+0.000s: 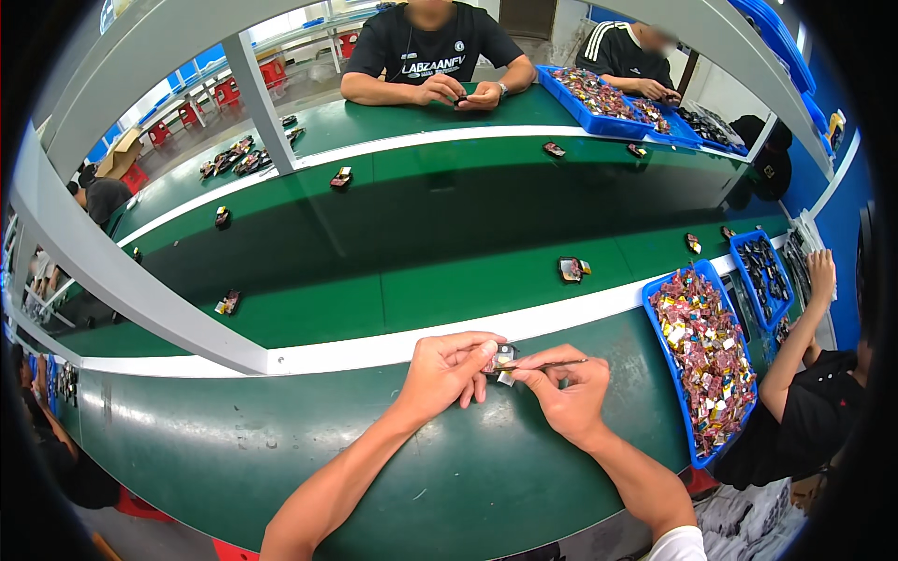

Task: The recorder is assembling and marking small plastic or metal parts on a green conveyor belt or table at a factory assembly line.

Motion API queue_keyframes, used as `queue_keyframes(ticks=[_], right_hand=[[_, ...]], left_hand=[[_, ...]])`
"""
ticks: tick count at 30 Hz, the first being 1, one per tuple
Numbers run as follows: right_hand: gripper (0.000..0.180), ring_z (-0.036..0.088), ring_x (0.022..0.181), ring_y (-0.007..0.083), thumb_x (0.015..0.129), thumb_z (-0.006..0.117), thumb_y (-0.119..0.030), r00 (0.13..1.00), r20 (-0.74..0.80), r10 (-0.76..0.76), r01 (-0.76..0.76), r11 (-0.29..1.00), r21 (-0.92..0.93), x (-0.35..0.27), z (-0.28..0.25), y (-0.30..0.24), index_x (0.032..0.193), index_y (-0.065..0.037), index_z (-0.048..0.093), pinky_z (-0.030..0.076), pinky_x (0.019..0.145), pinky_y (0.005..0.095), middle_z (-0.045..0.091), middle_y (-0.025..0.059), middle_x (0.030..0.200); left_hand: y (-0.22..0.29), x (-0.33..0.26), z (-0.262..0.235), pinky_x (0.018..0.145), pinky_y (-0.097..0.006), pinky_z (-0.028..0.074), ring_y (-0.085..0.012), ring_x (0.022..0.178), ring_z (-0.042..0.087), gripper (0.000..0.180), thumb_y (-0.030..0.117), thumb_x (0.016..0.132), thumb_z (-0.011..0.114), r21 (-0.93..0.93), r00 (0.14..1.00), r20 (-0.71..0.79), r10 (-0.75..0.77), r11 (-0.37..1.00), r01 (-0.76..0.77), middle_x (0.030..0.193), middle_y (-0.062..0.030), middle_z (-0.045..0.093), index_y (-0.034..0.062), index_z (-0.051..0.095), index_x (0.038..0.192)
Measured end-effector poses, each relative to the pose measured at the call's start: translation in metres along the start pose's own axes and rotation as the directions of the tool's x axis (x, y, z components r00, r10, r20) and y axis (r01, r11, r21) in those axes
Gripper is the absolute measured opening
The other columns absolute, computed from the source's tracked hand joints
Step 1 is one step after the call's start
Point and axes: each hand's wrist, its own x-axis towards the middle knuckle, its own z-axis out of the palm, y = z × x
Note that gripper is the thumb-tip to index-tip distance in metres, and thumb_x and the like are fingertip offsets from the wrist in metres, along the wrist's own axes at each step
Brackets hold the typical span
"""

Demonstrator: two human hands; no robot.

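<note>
My left hand (447, 372) pinches a small dark square part (503, 356) over the green bench, near the white strip. My right hand (568, 391) grips thin tweezers (554, 365) whose tip points left at that part, and its fingers also touch a small white tab under the part. Both forearms come in from the lower edge. The two hands meet at the part.
A blue tray (680, 416) of several small pink and gold parts lies right of my hands. A green conveyor belt (421, 252) carries scattered small dark parts, one (571, 269) just beyond my hands. Other people work at the right and across the belt, with more blue trays.
</note>
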Motion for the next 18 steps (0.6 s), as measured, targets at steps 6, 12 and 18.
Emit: queue_keyframes(ticks=[6,12,18], right_hand=[[0.009,0.043,0.050,-0.0021,0.084,0.080,0.003,0.988,-0.014,0.153,-0.149,0.973,0.176,-0.0004,0.0046,-0.0053,0.090,0.002,0.075,0.029,0.046,0.0184,0.071,0.0003,0.075],[0.012,0.043,0.052,-0.0031,0.085,0.080,0.002,0.984,-0.040,0.171,-0.160,0.967,0.197,-0.0002,0.0029,-0.0024,0.095,0.001,0.072,0.028,0.047,0.0171,0.067,-0.0020,0.071],[0.013,0.047,0.050,-0.0005,0.083,0.081,0.002,0.998,-0.020,0.060,-0.059,0.998,0.021,-0.0008,0.0005,-0.0067,0.092,0.001,0.073,0.029,0.046,0.0191,0.071,0.0012,0.074]], left_hand=[[0.0008,-0.0025,0.0023,0.041,-0.022,0.044,-0.0095,0.052,0.061,0.026,0.015,0.103,0.062,0.008,1.000,-0.027,0.011,1.000,-0.011,0.077,-0.0082,0.068,-0.0052,0.070,0.118],[-0.0008,-0.0011,-0.0004,0.041,-0.023,0.047,-0.0122,0.052,0.063,0.028,0.014,0.104,0.060,0.001,0.997,-0.059,0.047,0.999,-0.047,0.083,-0.0126,0.070,-0.0081,0.068,0.119],[0.0003,-0.0018,0.0027,0.041,-0.022,0.042,-0.0104,0.050,0.060,0.025,0.013,0.103,0.062,-0.017,0.993,-0.094,0.065,0.998,-0.067,0.070,-0.0072,0.067,-0.0068,0.069,0.116]])
